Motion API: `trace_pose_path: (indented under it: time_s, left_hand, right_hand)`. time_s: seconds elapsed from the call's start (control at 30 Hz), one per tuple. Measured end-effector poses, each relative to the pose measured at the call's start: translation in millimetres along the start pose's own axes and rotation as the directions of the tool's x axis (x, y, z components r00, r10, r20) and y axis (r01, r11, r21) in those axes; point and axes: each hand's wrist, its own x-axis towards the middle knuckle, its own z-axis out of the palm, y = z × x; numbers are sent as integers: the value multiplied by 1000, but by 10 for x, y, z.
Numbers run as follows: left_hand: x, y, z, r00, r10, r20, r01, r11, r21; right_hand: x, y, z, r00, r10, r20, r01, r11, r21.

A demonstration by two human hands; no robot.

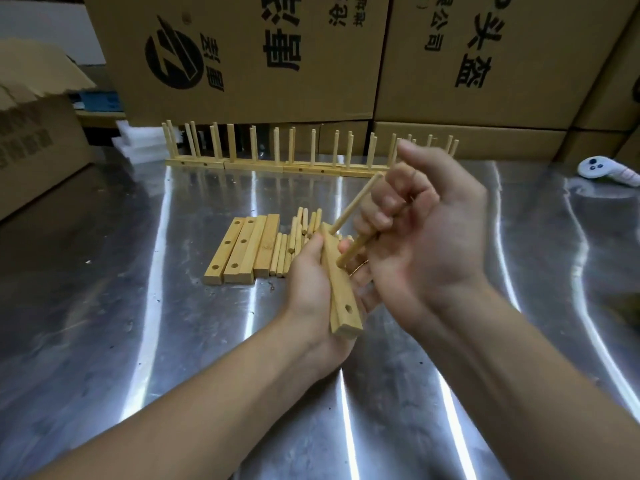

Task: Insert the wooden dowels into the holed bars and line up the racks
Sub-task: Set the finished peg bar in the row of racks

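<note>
My left hand [311, 282] grips a holed wooden bar [341, 303] held above the steel table, one empty hole showing near its close end. A dowel [356, 202] stands slanted in the bar's far hole. My right hand [426, 233] is curled round a second dowel [356, 249] whose tip sits at the bar's middle. Behind the hands lie several loose holed bars [239, 251] and a pile of loose dowels [294, 240]. A row of finished racks [277, 161] with upright dowels stands along the back of the table.
Large printed cardboard boxes [311, 53] wall off the back, with another box [31, 147] at the left. A white controller [602, 171] lies at the far right on the shiny steel table [173, 341]. White foam pieces [138, 143] sit behind the racks' left end.
</note>
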Motion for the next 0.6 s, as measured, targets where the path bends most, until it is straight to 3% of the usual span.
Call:
trace_pose_path:
  time_s: [0.13,0.27,0.43,0.6]
  left_hand:
    - [-33,-39,-17,992,-125,13,126,988,-90]
    - [1,-87,-73,991,-133,8,134,988,-74]
    - [61,-112,-118,988,-151,-40,145,981,-125]
    - [76,-133,-131,984,-170,-57,158,972,-174]
  right_hand:
    - [62,167,-65,996,-92,-2,89,969,-230]
    - [130,294,-125,994,-109,22,111,965,-236]
    - [231,442,-195,991,-74,-109,51,979,-196]
    - [265,499,-220,986,-70,-150,41,982,-185]
